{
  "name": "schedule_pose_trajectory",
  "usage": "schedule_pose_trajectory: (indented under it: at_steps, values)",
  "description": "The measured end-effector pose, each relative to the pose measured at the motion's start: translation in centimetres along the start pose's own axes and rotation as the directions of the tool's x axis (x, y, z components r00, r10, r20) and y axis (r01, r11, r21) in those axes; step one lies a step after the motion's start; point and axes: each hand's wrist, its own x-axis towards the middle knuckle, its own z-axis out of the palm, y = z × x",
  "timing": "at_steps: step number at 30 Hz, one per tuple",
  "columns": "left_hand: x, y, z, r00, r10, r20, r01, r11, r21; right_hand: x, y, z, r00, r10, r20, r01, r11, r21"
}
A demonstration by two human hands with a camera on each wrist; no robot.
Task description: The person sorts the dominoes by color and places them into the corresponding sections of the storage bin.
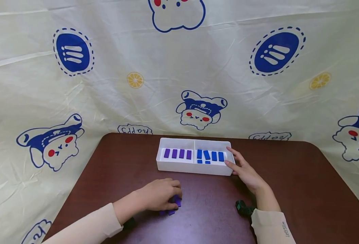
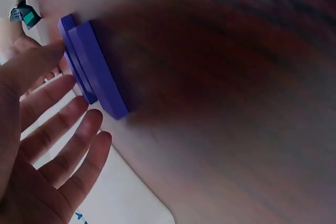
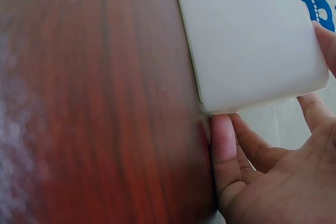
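My left hand (image 1: 162,195) is low over the table left of centre, its thumb and fingers bent around a small purple block (image 1: 177,200). More purple pieces (image 1: 171,212) lie beneath that hand. Up close in the left wrist view, two flat purple blocks (image 2: 100,72) sit side by side against the fingertips. My right hand (image 1: 249,173) grips the right end of a white two-compartment box (image 1: 194,167). The right wrist view shows its fingers at the corner of the box (image 3: 252,40). Purple blocks (image 1: 182,154) line the left compartment; blue blocks (image 1: 214,156) fill the right one.
The dark brown table (image 1: 210,210) reaches back to a pale printed curtain (image 1: 155,108). Dark devices with green patches are strapped at the wrists, the right one (image 1: 244,208) plainly visible. A divider (image 1: 194,152) splits the box.
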Motion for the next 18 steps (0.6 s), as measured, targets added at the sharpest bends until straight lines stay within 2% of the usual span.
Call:
schedule_pose_trajectory:
  at_steps: [5,10,18]
  values:
    - [0.6,0.2,0.3,0.999,-0.053,-0.005,0.053,0.998,-0.014,-0.1,0.0,0.0,1.000,0.005,0.003,-0.005,1.000,-0.002]
    - [1.5,0.4,0.9,0.995,-0.096,-0.040,0.096,0.995,-0.013,-0.2,0.0,-0.1,1.000,0.018,0.001,-0.018,1.000,0.001]
    - [2.4,0.5,1.0,0.984,-0.175,-0.046,0.171,0.983,-0.072,-0.1,-0.1,0.1,1.000,0.016,-0.009,-0.016,1.000,0.009]
